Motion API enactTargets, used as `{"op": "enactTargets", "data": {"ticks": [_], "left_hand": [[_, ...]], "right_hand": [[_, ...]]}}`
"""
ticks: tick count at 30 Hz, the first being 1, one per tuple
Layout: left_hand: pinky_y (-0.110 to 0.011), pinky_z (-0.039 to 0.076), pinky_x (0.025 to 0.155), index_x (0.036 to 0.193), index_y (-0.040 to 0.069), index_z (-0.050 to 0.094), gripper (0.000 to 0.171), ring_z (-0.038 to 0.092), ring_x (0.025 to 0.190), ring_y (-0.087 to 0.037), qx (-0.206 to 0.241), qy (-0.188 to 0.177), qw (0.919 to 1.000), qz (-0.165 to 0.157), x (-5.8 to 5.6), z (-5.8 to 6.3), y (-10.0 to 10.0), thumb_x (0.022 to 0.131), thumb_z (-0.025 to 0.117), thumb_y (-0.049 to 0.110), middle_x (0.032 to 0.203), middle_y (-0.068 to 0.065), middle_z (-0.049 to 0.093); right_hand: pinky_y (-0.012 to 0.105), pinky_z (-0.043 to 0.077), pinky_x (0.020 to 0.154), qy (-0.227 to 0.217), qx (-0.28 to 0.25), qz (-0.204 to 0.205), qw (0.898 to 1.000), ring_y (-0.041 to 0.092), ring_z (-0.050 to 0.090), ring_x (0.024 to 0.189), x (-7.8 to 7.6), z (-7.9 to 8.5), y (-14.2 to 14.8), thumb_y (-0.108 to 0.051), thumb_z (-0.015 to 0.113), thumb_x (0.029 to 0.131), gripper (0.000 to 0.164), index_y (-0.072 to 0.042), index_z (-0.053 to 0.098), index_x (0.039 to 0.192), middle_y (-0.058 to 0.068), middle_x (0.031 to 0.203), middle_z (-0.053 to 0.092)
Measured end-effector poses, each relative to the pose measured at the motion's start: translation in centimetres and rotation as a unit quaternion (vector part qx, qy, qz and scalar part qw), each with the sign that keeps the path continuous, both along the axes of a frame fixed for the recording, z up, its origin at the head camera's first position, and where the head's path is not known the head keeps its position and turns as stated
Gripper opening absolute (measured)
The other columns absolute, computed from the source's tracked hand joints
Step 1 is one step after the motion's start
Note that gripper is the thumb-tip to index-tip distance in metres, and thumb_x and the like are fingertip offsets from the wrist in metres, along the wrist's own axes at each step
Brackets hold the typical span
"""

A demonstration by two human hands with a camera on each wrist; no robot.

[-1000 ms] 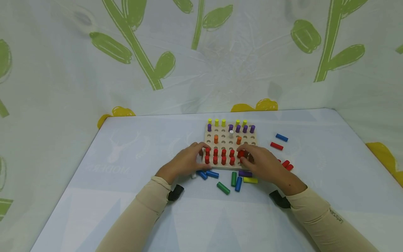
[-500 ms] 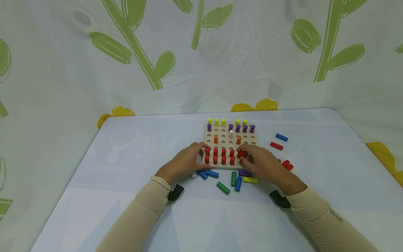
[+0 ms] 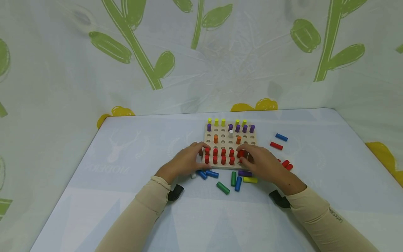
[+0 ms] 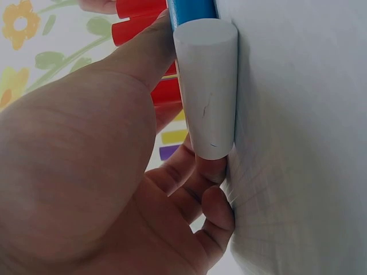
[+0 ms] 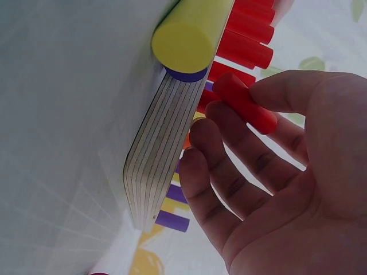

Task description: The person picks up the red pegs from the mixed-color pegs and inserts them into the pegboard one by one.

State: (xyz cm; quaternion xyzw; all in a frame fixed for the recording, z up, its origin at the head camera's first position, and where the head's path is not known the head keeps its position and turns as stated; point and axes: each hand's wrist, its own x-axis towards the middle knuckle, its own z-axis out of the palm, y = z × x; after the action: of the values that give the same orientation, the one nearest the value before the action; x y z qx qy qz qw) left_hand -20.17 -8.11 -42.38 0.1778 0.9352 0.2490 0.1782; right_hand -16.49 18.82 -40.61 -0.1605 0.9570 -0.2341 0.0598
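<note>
A pale wooden pegboard (image 3: 223,167) lies on the table, its layered edge (image 5: 157,154) showing in the right wrist view. My left hand (image 3: 186,161) holds the board's left side, thumb at the near corner and fingers farther back; the contact is partly hidden. Between thumb and fingers my right hand (image 3: 262,164) pinches a red peg (image 5: 243,103), tilted above the board's near right part. Two near rows hold upright red pegs (image 3: 223,160). Farther back stand orange pegs (image 3: 216,139), a white peg (image 3: 231,133), purple pegs (image 3: 238,128) and yellow pegs (image 3: 216,122).
Loose green (image 3: 223,188), blue (image 3: 238,183), yellow (image 3: 250,180) and purple (image 3: 245,173) pegs lie before the board. A white peg (image 4: 206,86) lies by my left hand. To the right are several red pegs (image 3: 276,145) and a blue peg (image 3: 281,137).
</note>
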Motion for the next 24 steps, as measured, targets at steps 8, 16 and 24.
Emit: {"op": "enactTargets", "data": {"ticks": [8, 16, 24], "left_hand": [[-0.037, 0.052, 0.093, 0.141, 0.027, 0.046, 0.071, 0.056, 0.101, -0.017, 0.003, 0.002, 1.0, 0.0, 0.01, 0.0, -0.02, 0.083, 0.078, 0.049, 0.121, 0.0, 0.059], [-0.038, 0.052, 0.093, 0.141, 0.027, 0.046, 0.071, 0.057, 0.101, -0.017, 0.005, 0.001, 1.0, -0.001, -0.06, -0.07, -0.05, 0.083, 0.079, 0.049, 0.121, 0.0, 0.059], [-0.038, 0.052, 0.094, 0.142, 0.028, 0.046, 0.071, 0.057, 0.101, -0.017, 0.006, 0.0, 1.0, 0.0, -0.08, -0.11, -0.06, 0.083, 0.079, 0.049, 0.121, 0.0, 0.059]], "right_hand": [[0.025, 0.051, 0.068, -0.013, 0.001, -0.006, 1.0, 0.013, 0.057, 0.078, 0.04, 0.05, -0.1, -0.023, 0.069, 0.095, 0.033, -0.016, 0.058, 0.125, -0.002, 0.091, 0.065], [0.024, 0.051, 0.064, -0.023, -0.002, -0.01, 1.0, 0.013, 0.057, 0.074, 0.03, 0.08, -0.12, -0.022, 0.07, 0.094, 0.027, -0.017, 0.056, 0.116, -0.003, 0.085, 0.064], [0.023, 0.051, 0.064, -0.023, 0.002, -0.01, 1.0, 0.013, 0.056, 0.074, 0.03, 0.04, -0.13, -0.022, 0.07, 0.094, 0.027, -0.017, 0.056, 0.116, -0.003, 0.085, 0.064]]}}
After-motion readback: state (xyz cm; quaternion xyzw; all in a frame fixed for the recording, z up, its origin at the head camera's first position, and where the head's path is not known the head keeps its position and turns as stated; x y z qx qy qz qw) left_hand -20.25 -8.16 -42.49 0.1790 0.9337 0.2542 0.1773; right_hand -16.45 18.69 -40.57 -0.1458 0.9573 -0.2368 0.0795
